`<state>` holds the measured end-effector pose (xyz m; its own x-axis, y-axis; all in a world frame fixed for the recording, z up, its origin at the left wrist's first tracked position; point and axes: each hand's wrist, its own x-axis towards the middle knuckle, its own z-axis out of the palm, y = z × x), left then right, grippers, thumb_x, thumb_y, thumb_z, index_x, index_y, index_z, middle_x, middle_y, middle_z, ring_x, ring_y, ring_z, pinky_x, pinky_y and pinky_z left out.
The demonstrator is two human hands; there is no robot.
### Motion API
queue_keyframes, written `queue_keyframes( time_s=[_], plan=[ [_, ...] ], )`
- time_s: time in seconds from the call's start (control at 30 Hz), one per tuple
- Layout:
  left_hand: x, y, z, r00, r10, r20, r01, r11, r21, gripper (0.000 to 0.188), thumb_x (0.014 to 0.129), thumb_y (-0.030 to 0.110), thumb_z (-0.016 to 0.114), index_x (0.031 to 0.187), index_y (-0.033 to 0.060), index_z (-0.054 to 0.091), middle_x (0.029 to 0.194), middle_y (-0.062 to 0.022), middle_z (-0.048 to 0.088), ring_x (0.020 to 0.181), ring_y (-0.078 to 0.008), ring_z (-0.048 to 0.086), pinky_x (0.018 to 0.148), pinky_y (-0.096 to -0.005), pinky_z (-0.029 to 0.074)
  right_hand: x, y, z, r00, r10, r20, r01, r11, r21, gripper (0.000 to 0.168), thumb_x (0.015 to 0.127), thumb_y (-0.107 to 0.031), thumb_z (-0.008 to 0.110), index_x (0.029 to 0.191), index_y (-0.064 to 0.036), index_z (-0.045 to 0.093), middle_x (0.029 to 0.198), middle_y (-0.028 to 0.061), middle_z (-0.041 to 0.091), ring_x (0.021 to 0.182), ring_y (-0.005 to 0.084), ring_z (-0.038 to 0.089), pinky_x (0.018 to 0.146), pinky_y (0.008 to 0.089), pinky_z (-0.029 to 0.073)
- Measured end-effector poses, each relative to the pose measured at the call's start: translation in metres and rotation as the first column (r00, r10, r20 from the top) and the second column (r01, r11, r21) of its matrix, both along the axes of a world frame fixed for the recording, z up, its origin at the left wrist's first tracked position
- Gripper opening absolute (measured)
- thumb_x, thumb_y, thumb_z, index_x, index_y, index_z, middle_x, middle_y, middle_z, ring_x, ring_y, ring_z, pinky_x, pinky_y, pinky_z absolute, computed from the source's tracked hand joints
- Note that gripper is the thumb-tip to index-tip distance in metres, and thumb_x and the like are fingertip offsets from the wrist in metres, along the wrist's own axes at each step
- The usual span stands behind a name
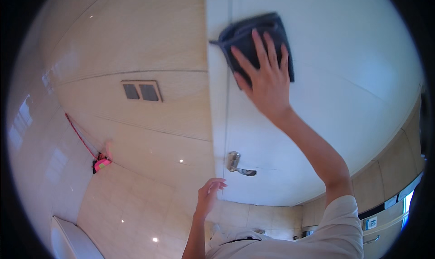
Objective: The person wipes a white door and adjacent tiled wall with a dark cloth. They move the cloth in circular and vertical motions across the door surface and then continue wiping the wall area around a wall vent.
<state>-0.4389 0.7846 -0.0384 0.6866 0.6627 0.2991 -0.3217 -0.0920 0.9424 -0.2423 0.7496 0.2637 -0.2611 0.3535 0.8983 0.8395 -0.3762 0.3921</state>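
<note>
With fingers spread, my right hand presses a dark grey folded cloth flat against the upper part of a white door. A thin loop or corner of the cloth sticks out toward the door's left edge. My left hand hangs in the air below and left of the metal lever handle. Its fingers are loosely bent, and nothing shows in them. The handle is untouched.
Left of the door, a beige tiled wall carries a two-part switch plate. A broom with a pink head leans in the far corner. At lower left is a white panel-like object; a cabinet stands at lower right.
</note>
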Motion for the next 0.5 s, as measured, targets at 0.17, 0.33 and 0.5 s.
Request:
queue_keyframes(
  time_s=[0.17, 0.33, 0.5],
  plan=[
    [0.036, -0.047, 0.008, 0.999, 0.026, -0.035, -0.024, 0.999, 0.042, 0.023, 0.099, 0.015, 0.049, 0.108, 0.0003, 0.064, 0.094, -0.0083, 0.068, 0.088, -0.0133, 0.058, 0.083, -0.0287, 0.046, 0.054, -0.054, -0.045, 0.998, 0.024, -0.064, -0.038, 0.975, -0.217, 0.055, 0.081, -0.024, 0.064, 0.135, -0.024, 0.053, 0.153, 0.0113, 0.032, 0.140, 0.0299, 0.030, 0.112, 0.0546, 0.023],
    [0.098, -0.126, 0.008, 0.982, -0.104, -0.159, 0.115, 0.991, 0.063, 0.024, 0.099, 0.018, 0.049, 0.108, 0.0009, 0.064, 0.094, -0.0074, 0.068, 0.088, -0.0130, 0.058, 0.084, -0.0282, 0.045, 0.152, -0.161, -0.183, 0.959, 0.010, 0.284, 0.176, 0.765, -0.620, 0.062, 0.078, -0.016, 0.059, 0.139, -0.022, 0.048, 0.154, 0.0030, 0.032, 0.134, 0.0188, 0.040, 0.113, 0.0410, 0.029],
    [0.153, -0.200, 0.002, 0.947, -0.195, -0.256, 0.221, 0.972, 0.077, 0.026, 0.099, 0.020, 0.049, 0.109, 0.0014, 0.064, 0.095, -0.0069, 0.068, 0.088, -0.0128, 0.059, 0.085, -0.0283, 0.045, 0.200, -0.267, -0.116, 0.993, -0.011, -0.119, -0.049, 0.873, -0.485, 0.064, 0.076, -0.028, 0.068, 0.137, -0.029, 0.049, 0.155, 0.0051, 0.030, 0.139, 0.0228, 0.033, 0.113, 0.0452, 0.029]
  ],
)
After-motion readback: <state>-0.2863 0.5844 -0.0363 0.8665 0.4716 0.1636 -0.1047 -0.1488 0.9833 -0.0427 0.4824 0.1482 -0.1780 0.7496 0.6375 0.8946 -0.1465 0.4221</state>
